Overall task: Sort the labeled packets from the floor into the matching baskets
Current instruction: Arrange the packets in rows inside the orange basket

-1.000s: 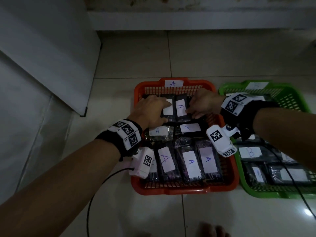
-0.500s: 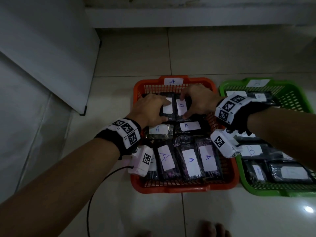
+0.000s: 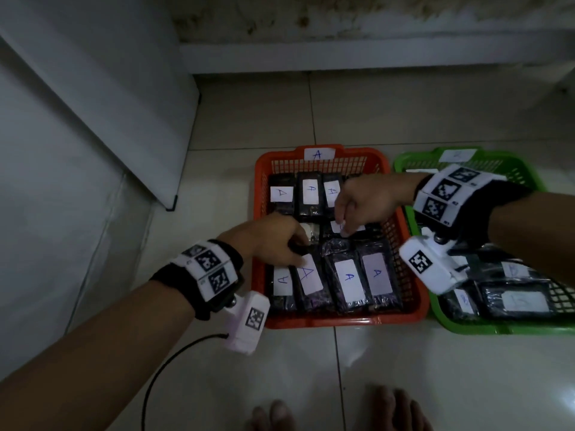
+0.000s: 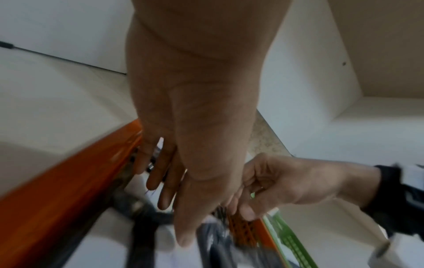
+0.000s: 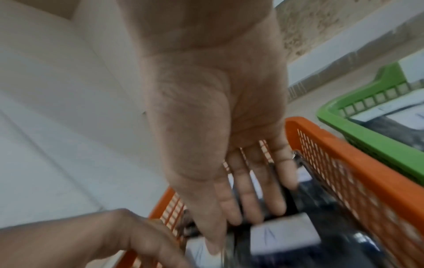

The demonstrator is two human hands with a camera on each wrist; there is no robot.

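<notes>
The orange basket (image 3: pixel 342 320) carries an "A" tag (image 3: pixel 317 154) on its far rim and holds several dark packets with white "A" labels, such as one in the back row (image 3: pixel 309 197) and one in the front row (image 3: pixel 348 278). My left hand (image 3: pixel 298 245) reaches in from the left, its straight fingers (image 4: pixel 165 197) lying on the middle-row packets. My right hand (image 3: pixel 342 223) hangs over the middle row, fingers relaxed, fingertips (image 5: pixel 238 215) touching a packet's label. Neither hand holds a packet. The middle row is partly hidden by both hands.
The green basket (image 3: pixel 497 329) stands against the orange one's right side and holds several dark labelled packets. A white panel (image 3: pixel 109 119) leans at the left. A low wall ledge (image 3: pixel 342 57) runs along the back. My bare toes (image 3: pixel 389 409) show on the tiled floor.
Both hands have drawn back from the back-row packets to the middle row. The back row's labels now show uncovered.
</notes>
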